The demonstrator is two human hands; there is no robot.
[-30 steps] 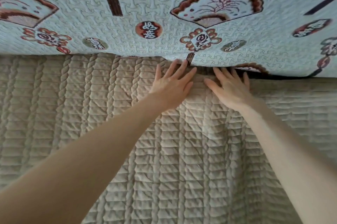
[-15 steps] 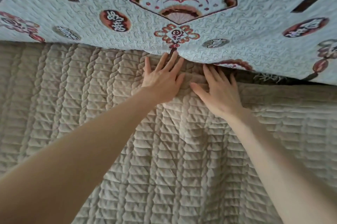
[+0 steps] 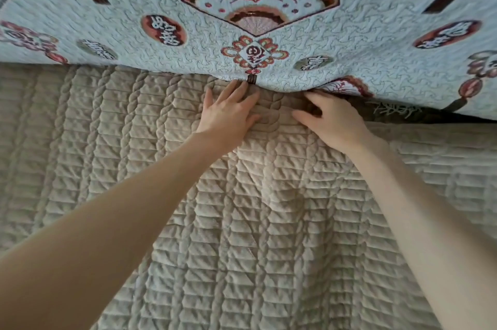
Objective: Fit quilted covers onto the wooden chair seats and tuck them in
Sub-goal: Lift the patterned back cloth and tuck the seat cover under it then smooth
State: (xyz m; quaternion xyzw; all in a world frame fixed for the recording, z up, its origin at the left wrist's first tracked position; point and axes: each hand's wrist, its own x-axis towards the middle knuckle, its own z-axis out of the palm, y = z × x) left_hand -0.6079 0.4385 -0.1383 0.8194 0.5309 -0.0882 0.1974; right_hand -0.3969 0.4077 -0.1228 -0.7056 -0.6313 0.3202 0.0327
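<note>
both hands had pushed further in than a second before. then, every fingertip showed, lying just short of the hem of the pale blue fan-patterned back cover (image 3: 376, 34); by this moment the tips had gone under that hem.

the left hand (image 3: 228, 112) lay flat on the beige quilted seat cover (image 3: 242, 222), fingers straight and close together, gripping nothing, their ends slipped beneath the blue cloth right under its red knot motif (image 3: 254, 54). the right hand (image 3: 333, 120) was just beside it, thumb stretched toward the left hand. its fingers were buried past the knuckles under the hem, so i could not tell whether they lay straight or curled round a fold.

the beige cover spread out from under the palms back toward the person. between the two thumbs it had puckered into a small ridge, and creases ran from the wrists down the seat.

by my reading, the back edge of the seat cover was being driven into the gap behind the seat. the tuck was under way at this spot, not finished along the whole edge.
</note>
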